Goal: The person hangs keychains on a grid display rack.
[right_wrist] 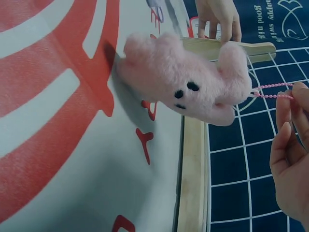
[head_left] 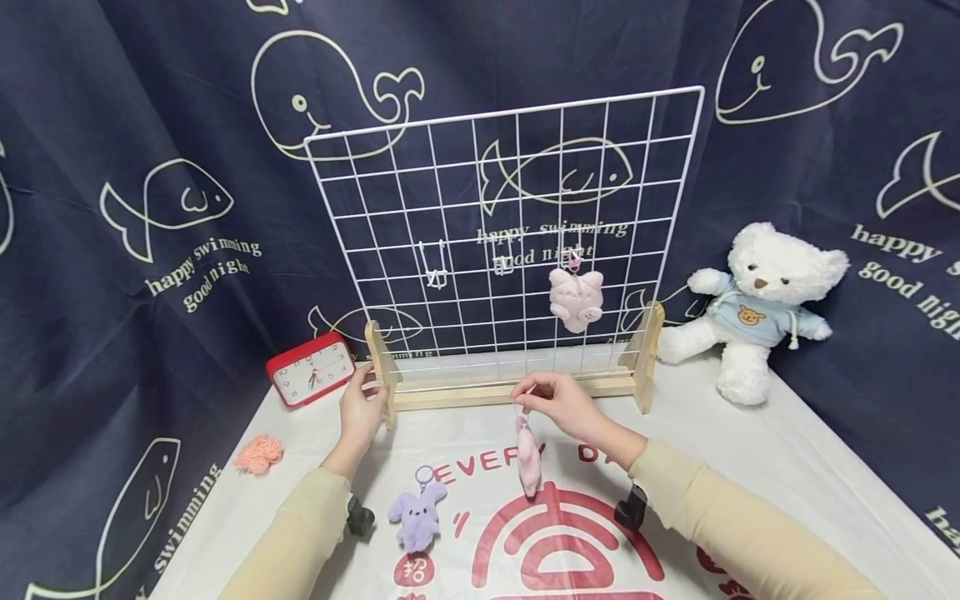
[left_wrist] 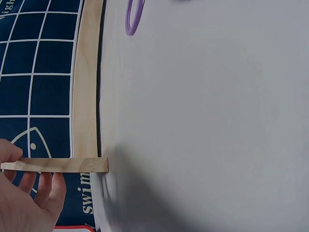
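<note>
My right hand [head_left: 558, 402] pinches the pink bead chain [right_wrist: 275, 91] of a pink plush keychain [head_left: 528, 462], which hangs in front of the grid rack's base. Two dark eyes and floppy limbs show on the plush in the right wrist view. With thumb on one side and fingers on the other, my left hand [head_left: 363, 407] holds the left wooden foot [left_wrist: 58, 165] of the rack. White wire grid [head_left: 517, 179] stands upright in that wooden base. A pale pink plush charm [head_left: 576, 298] hangs from its right hook. The middle hook [head_left: 502, 257] and left hook [head_left: 435, 267] carry nothing.
A purple bunny keychain [head_left: 417, 517] lies on the white printed tablecloth [head_left: 330, 550]. Left of the rack are a red clock [head_left: 311, 369] and an orange yarn-like bundle [head_left: 258, 454]. A white teddy bear [head_left: 757, 308] sits at the right, before the dark blue curtain [head_left: 525, 50].
</note>
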Available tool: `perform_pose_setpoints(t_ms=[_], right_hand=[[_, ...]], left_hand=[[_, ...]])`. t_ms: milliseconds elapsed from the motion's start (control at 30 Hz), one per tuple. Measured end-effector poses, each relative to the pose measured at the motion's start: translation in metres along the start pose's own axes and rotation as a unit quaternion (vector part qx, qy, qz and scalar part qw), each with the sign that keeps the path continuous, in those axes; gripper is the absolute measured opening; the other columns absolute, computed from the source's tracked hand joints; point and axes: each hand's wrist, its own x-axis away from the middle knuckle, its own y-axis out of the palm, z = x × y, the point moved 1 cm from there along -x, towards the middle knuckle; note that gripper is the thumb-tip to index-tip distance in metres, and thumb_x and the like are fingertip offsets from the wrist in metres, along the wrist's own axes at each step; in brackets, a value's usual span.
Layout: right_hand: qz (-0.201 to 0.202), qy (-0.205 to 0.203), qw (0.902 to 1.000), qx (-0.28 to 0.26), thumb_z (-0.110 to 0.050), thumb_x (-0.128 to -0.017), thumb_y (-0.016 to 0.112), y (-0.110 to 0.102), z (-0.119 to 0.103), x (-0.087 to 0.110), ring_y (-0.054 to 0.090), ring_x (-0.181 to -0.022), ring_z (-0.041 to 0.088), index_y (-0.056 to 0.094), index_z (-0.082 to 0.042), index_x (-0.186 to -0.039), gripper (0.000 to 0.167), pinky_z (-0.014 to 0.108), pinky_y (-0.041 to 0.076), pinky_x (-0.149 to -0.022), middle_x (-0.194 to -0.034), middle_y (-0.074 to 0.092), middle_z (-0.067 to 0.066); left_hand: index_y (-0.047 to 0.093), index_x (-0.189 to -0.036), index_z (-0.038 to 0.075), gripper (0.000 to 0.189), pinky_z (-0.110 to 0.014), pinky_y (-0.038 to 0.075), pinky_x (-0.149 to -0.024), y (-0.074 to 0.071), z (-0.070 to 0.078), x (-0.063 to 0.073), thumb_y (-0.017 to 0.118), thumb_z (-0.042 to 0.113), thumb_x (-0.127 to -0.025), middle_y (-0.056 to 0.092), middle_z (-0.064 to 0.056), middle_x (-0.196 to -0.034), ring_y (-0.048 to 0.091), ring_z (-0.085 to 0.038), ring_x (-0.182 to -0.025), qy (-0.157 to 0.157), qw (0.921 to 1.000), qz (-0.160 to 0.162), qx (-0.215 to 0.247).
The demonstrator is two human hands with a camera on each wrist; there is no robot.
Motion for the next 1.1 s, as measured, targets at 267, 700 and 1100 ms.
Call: perform_pose_setpoints(t_ms=[267,700,1100], right_hand=[[0.020,0.008,0.9998,0.007,0.002,-0.094,0.068,-0.002,-0.008,-0.006,0.063,-0.072,0.018,0.073,0.007,-0.102,0.010,0.017,0.047,-0.061,-0.089,0.071,0.022],[0.097,-0.059,0.9902,0.081,-0.002,-0.092,0.074,-0.003,-0.020,-0.020,0.059,-0.069,0.016,0.077,-0.006,-0.096,0.007,0.022,0.051,-0.061,-0.089,0.072,0.005],[0.152,-0.094,0.9801,0.086,0.005,-0.089,0.072,-0.007,-0.037,-0.030,0.062,-0.072,0.019,0.076,0.000,-0.096,0.010,0.023,0.051,-0.063,-0.092,0.072,0.017]], left_hand=[[0.054,-0.140,-0.002,0.051,-0.051,0.057,-0.096,0.000,0.000,-0.001,0.063,-0.003,-0.090,0.063,-0.027,-0.125,0.065,-0.045,-0.109,-0.001,1.0000,0.000,-0.005],[0.055,-0.140,-0.001,0.050,-0.051,0.058,-0.094,0.000,-0.001,0.000,0.063,-0.003,-0.090,0.064,-0.026,-0.125,0.066,-0.044,-0.108,0.002,1.0000,0.002,-0.002],[0.054,-0.140,-0.001,0.050,-0.053,0.057,-0.095,0.000,-0.001,0.000,0.063,-0.004,-0.091,0.063,-0.028,-0.126,0.065,-0.046,-0.109,-0.001,1.0000,-0.002,0.005]])
